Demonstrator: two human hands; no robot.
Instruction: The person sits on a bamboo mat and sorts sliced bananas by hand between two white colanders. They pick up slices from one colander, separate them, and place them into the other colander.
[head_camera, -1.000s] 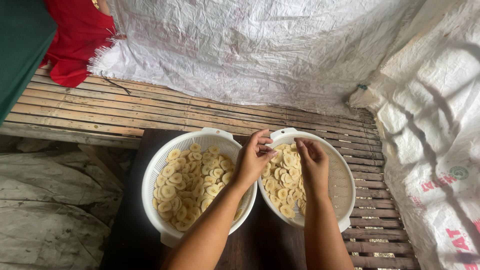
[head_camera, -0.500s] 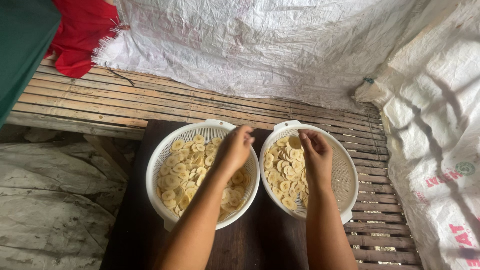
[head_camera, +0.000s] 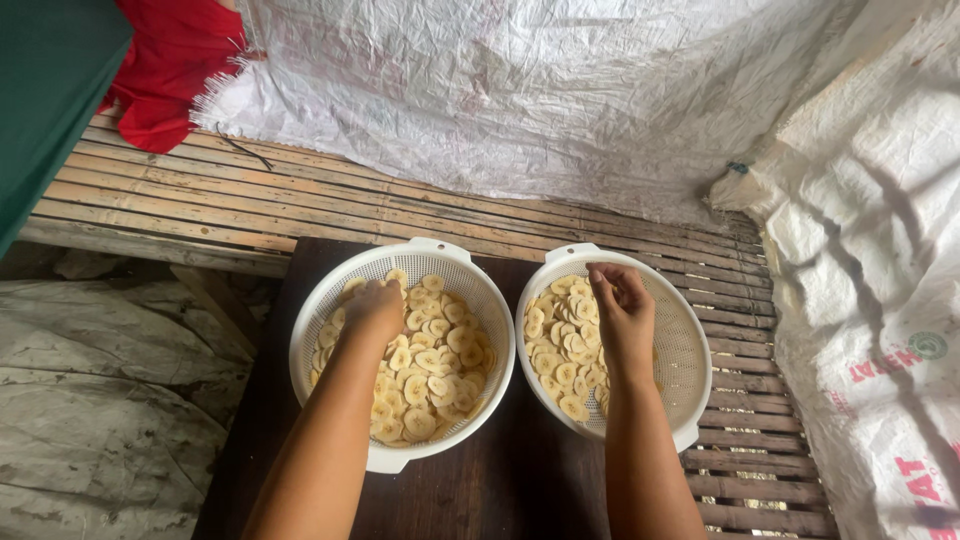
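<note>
two white colanders of pale slices, one hand in each

two round white perforated colanders sit side by side, nearly touching, on a dark wooden bench (head_camera: 520, 490). left colander (head_camera: 330, 300) holds a thick layer of pale yellow round slices (head_camera: 430, 385), likely banana; right colander (head_camera: 685, 350) holds a smaller heap of the same slices (head_camera: 560, 355), gathered on its left half, with mesh bare on the right.

left hand (head_camera: 375, 308) rests down in the left colander at its upper left, knuckles up, fingers curled under onto the slices; cannot tell whether they grip any. right hand (head_camera: 620, 310) is over the right colander near its upper middle, fingers (head_camera: 607, 278) bent inward and narrow, tips close together above the heap; what they pinch, if anything, is hidden.

surroundings: slatted bamboo platform (head_camera: 250, 200) behind and to the right of the bench. white woven plastic sheet (head_camera: 520, 90) hangs at the back, a woven sack (head_camera: 880, 300) at right. red cloth (head_camera: 170, 70) at upper left, beside a dark green surface (head_camera: 50, 90).
</note>
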